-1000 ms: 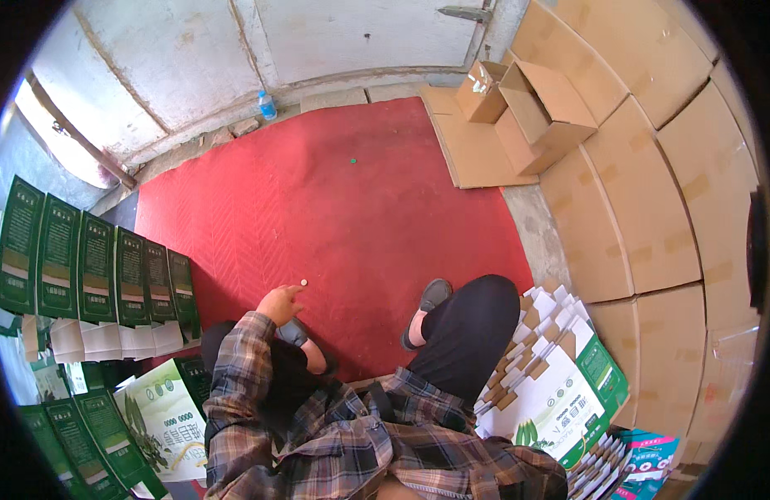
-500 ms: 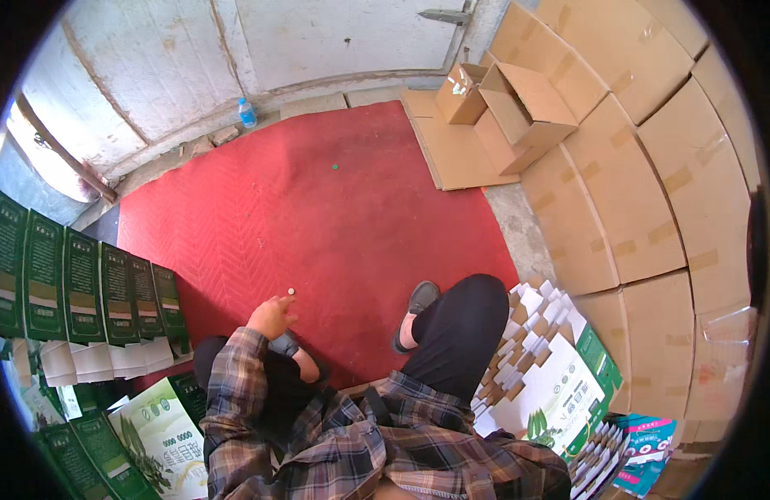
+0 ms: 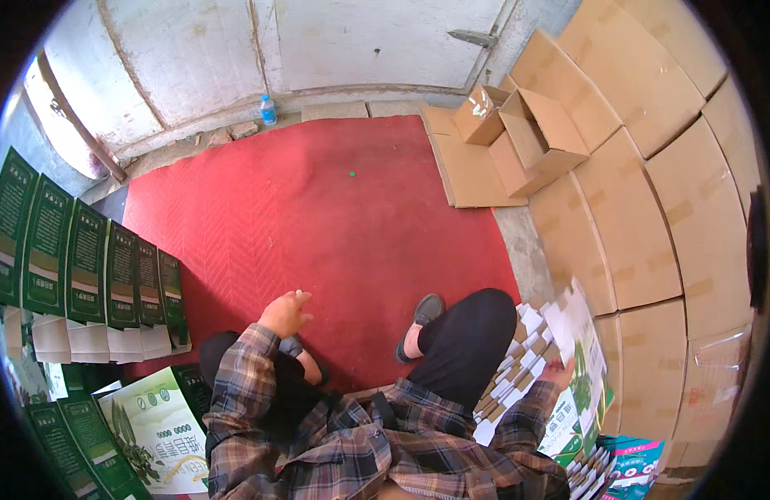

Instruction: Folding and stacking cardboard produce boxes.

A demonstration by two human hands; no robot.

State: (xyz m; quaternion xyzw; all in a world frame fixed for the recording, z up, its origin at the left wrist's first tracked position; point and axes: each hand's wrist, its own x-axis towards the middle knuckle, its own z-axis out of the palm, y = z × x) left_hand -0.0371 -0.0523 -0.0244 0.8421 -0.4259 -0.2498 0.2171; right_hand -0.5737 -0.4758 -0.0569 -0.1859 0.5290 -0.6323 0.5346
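Your hands are well apart. Your right hand (image 3: 555, 375) is closed on the edge of a glossy white-and-green printed carton (image 3: 587, 367), tilted up at your right above a stack of flat paperboard cartons (image 3: 512, 379) with staggered white and brown flaps. Your left hand (image 3: 283, 317) holds nothing, its fingers loosely spread above the red mat (image 3: 360, 242), textured in a herringbone pattern. Your bent right knee (image 3: 489, 312), in smooth black cloth, stands between your hands. Slim green cartons (image 3: 85, 267) line your left; taped corrugated boxes (image 3: 643, 217) wall your right, near an open cardboard box (image 3: 539, 137). A clear-and-blue plastic bottle (image 3: 268, 111) stands beyond the mat.
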